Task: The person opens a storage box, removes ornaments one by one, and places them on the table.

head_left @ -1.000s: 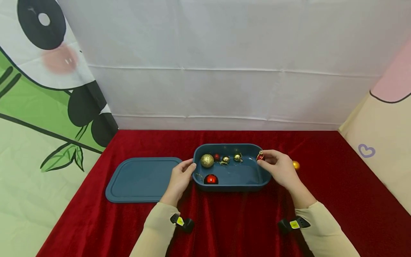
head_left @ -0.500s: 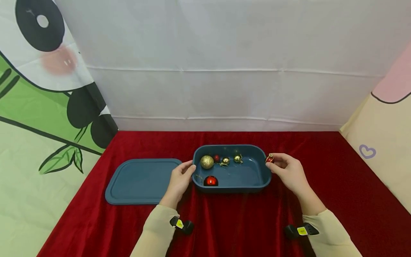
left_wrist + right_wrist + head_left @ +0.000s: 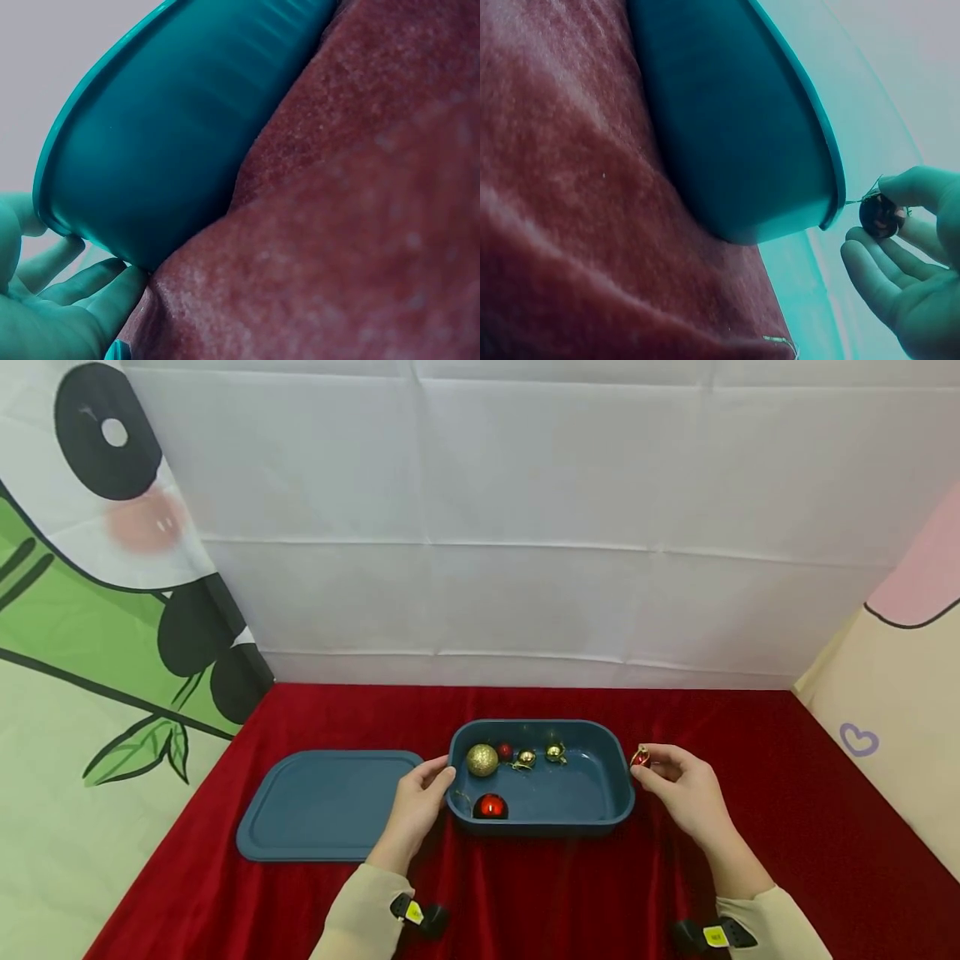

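My left hand (image 3: 414, 802) grips the left end of a blue rectangular box (image 3: 555, 828), thumb at its rim and fingers against the outer wall. Just off the box's right end, my right hand (image 3: 686, 793) pinches a small red bauble (image 3: 641, 758) with gold trim. The right wrist view shows this bauble (image 3: 880, 217) between thumb and fingers, its thin loop close to the rim. Inside the box lie a glittery gold bauble (image 3: 482, 761), a small red ball (image 3: 505, 751), two shiny gold baubles (image 3: 555, 753) and a larger shiny red bauble (image 3: 491, 807).
A flat blue lid (image 3: 322, 810) lies left of the box, partly behind my left hand. Red velvet cloth (image 3: 540, 902) covers the table. A white sheet (image 3: 540, 527) hangs behind it. At the bottom of the right wrist view, a thin string (image 3: 780, 341) shows by the cloth.
My right hand has moved right with the red bauble, from over the box's right end to just outside it. A gold ball seen beyond that hand earlier is now hidden.
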A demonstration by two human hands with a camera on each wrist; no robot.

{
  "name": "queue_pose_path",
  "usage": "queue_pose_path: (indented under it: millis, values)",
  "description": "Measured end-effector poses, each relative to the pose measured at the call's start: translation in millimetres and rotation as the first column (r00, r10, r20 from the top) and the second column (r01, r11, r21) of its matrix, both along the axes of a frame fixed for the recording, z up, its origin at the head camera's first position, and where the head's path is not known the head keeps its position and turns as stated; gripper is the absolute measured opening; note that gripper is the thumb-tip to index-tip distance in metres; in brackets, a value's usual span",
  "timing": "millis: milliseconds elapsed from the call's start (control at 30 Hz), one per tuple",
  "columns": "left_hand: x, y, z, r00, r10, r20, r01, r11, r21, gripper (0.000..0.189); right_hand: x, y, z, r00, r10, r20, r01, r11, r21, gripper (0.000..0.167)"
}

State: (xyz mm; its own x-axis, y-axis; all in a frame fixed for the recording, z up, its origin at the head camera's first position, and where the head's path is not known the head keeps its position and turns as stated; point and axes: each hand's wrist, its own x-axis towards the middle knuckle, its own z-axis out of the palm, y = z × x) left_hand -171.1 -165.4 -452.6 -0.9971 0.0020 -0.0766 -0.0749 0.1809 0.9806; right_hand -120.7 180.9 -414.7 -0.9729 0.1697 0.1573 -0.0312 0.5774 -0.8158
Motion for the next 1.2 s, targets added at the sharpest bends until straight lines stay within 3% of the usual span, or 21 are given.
queue_pose_path:
  millis: [233,700,1200]
  values:
    - [4.7,3.1,-3.6,1.000,-0.017,0.002,0.017,1.000,0.004,0.040,9.2,9.6,-6.0,0.999,-0.040,-0.024,0.041,0.999,0.019,0.039]
    - [-4.4,-4.0,-0.6,1.000,0.013,0.004,-0.013,1.000,-0.026,0.038,-6.8,23.9,-10.9,0.995,-0.097,-0.030,0.099,0.992,0.082,0.039]
    - [-5.8,-1.8,-0.6,1.000,-0.009,0.011,0.009,1.000,-0.017,0.038,-4.9,49.3,-15.7,0.984,-0.179,-0.022,0.180,0.978,0.108,0.039]
